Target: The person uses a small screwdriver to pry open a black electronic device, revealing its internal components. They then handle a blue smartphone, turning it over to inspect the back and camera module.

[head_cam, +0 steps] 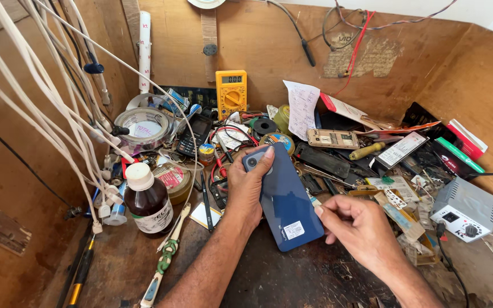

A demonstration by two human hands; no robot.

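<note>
We judge the step to be working at the edge of the blue phone, which lies back-up on the bench. Our left hand grips its top end, forefinger over the camera. Our right hand is curled, fingertips pinched at its right edge; next calls for steady, fine pressure there.

Phone right of bottle

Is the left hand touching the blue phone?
Touching. The head view shows the left hand wrapped around the blue phone's left edge, with one fingertip pressed on its top near the camera.
</note>
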